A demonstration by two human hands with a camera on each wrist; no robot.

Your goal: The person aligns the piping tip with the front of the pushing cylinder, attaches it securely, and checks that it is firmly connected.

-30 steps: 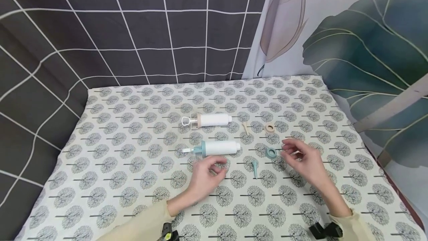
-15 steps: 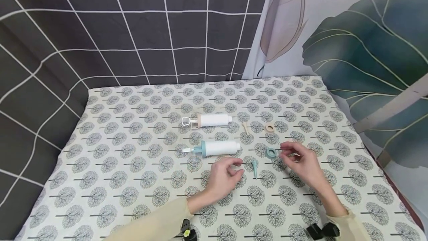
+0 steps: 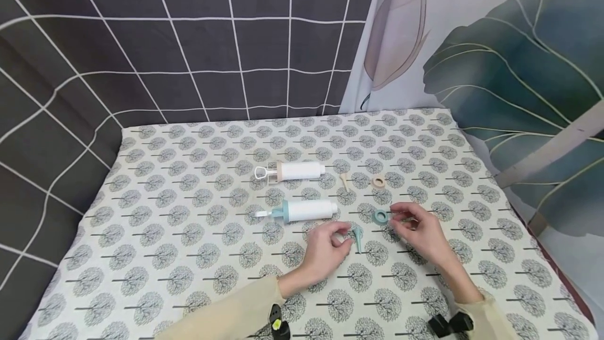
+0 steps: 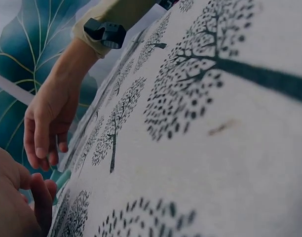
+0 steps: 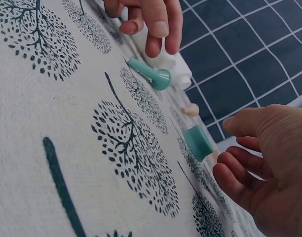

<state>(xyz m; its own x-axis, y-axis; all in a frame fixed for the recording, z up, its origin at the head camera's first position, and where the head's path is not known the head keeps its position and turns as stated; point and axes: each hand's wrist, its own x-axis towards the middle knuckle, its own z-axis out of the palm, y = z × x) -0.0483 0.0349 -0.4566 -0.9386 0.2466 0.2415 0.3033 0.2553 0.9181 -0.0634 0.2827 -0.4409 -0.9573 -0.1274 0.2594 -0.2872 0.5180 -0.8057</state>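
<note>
My left hand (image 3: 325, 251) hovers over the cloth with loosely bent fingers and nothing between them. Its fingertips are right beside a small teal tapered nozzle (image 3: 358, 242) lying on the cloth. On the other side, my right hand (image 3: 417, 230) has thumb and fingers apart, close to a teal ring (image 3: 375, 221). The right wrist view shows the ring (image 5: 197, 143) just in front of those fingertips, and the nozzle (image 5: 146, 73) below the left hand. A white syringe-like tube with a teal collar (image 3: 309, 210) lies beyond my left hand.
Farther back lies a matching white tube with a beige collar (image 3: 301, 171), a beige nozzle (image 3: 345, 181) and a beige ring (image 3: 374, 185). Everything lies on a tree-print tablecloth (image 3: 155, 214). A dark grid curtain (image 3: 207, 46) hangs behind the table.
My left hand has moved right, from beside the teal-collared tube to the teal nozzle. The right hand has shifted slightly left, nearer the teal ring.
</note>
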